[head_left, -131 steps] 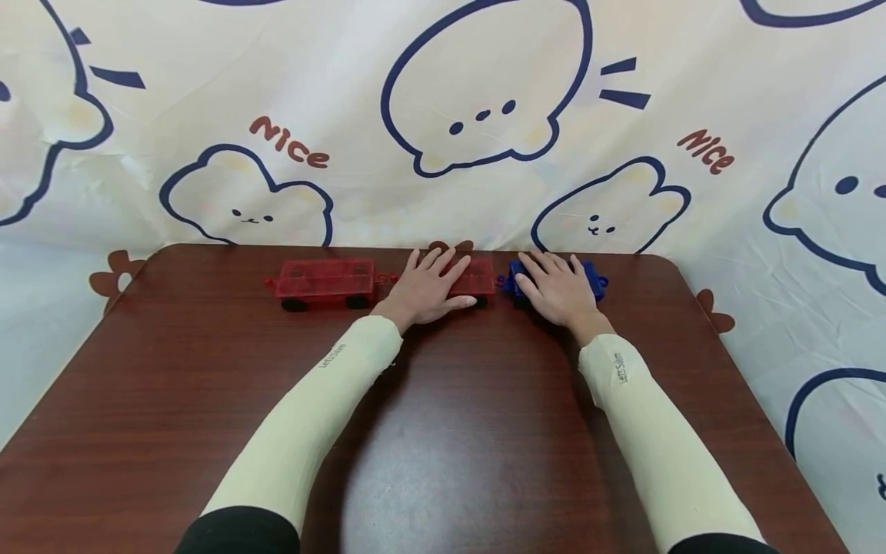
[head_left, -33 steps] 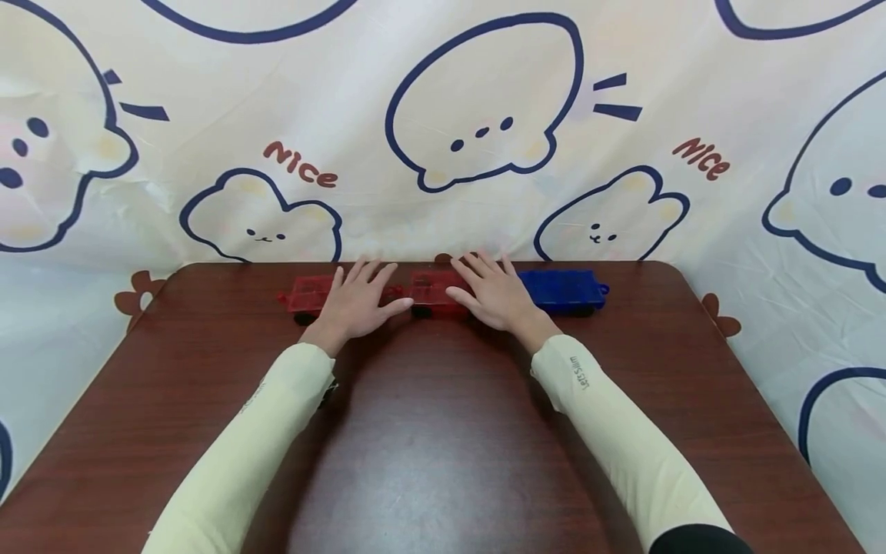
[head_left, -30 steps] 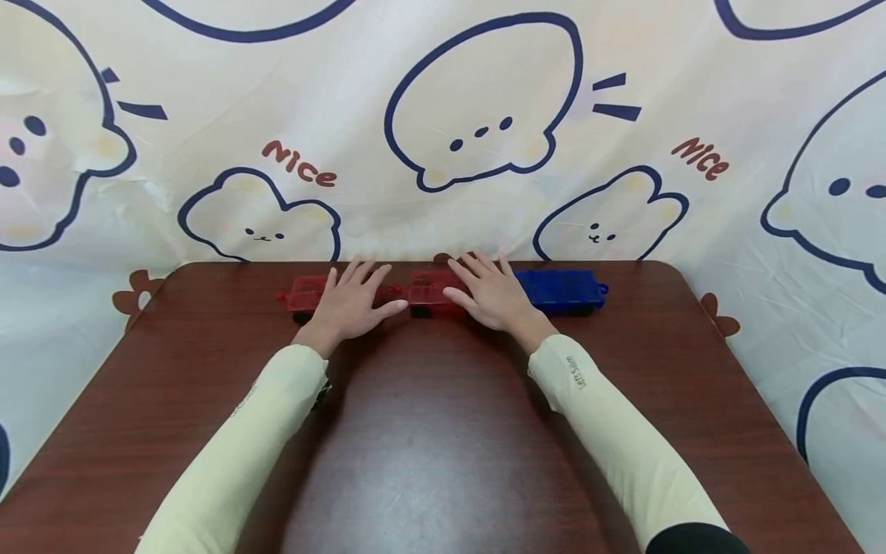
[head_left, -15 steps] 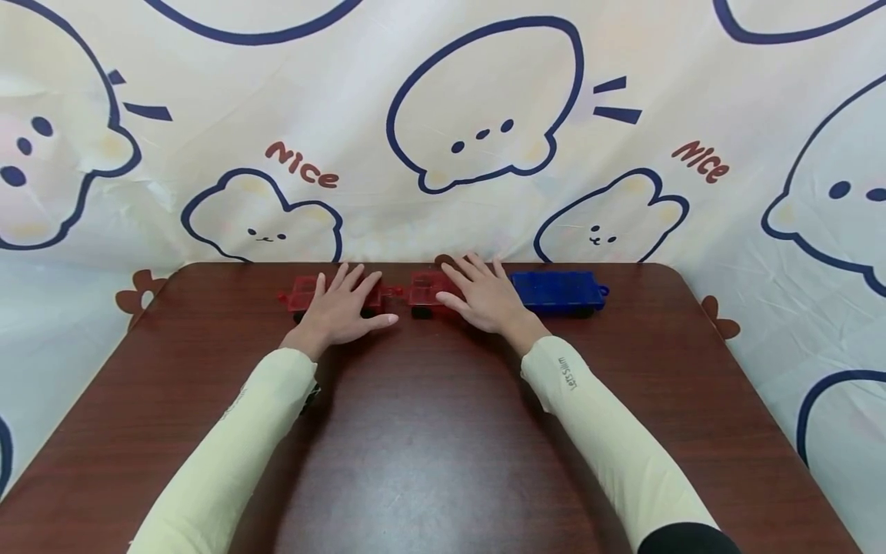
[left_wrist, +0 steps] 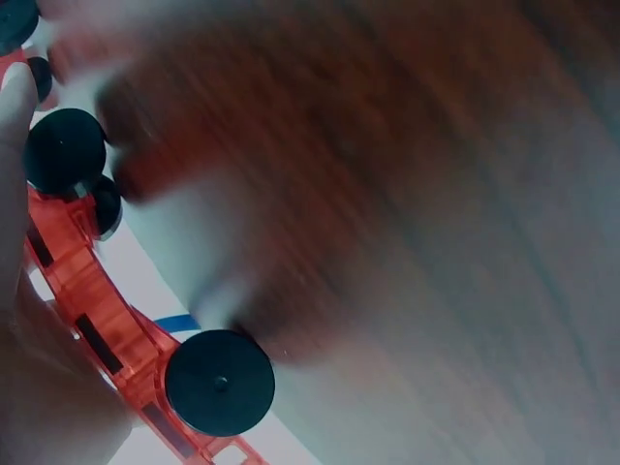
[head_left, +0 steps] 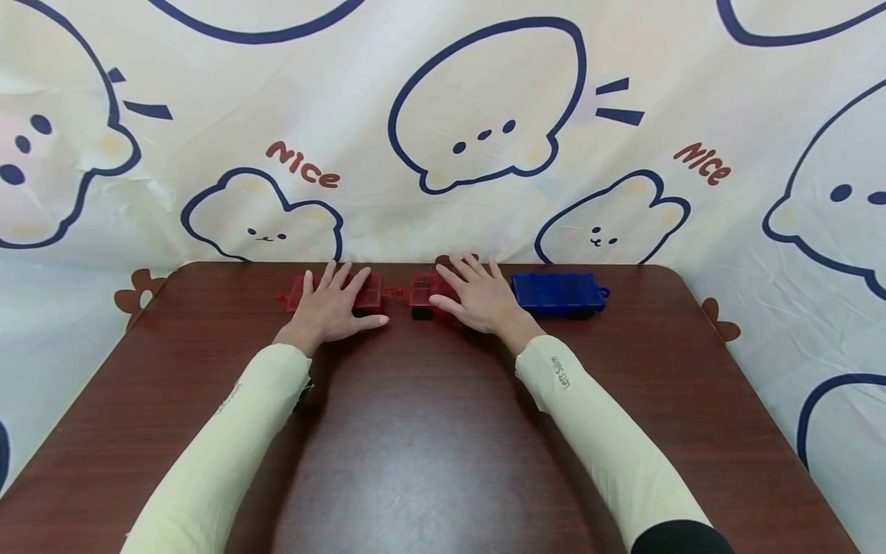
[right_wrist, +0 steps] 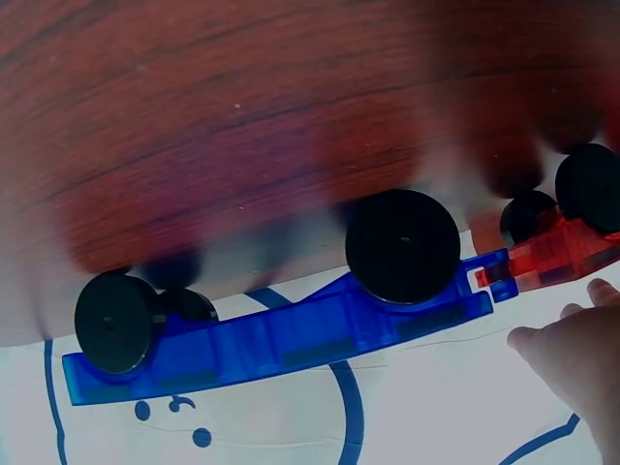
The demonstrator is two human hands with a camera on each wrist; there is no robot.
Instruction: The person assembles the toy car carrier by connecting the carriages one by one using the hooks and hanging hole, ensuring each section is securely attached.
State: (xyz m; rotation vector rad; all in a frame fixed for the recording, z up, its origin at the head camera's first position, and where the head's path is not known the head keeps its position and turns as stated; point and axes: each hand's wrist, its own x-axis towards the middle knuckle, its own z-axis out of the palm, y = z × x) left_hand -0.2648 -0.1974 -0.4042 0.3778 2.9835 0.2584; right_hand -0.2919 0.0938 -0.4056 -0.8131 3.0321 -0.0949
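Three toy train cars on black wheels stand in a row on the table. My left hand (head_left: 328, 312) lies over the left red train car (head_left: 374, 288), fingers spread; that car's side (left_wrist: 107, 300) fills the lower left of the left wrist view. My right hand (head_left: 481, 300) is over the middle red train car (head_left: 421, 288) with spread, fairly straight fingers, hiding its right part. To its right is the blue train car (head_left: 559, 291). In the right wrist view the blue car's hitch (right_wrist: 502, 276) meets the red car's end (right_wrist: 557, 254). Neither hand grips anything.
The dark brown wooden table (head_left: 408, 431) has rounded far corners. Behind the cars hangs a pale cloth (head_left: 429, 219) with cartoon outlines, close along the table's far edge.
Over the past seconds my left hand has moved left from the middle red car to the left one. My right hand has moved left from the blue car to the middle red car.
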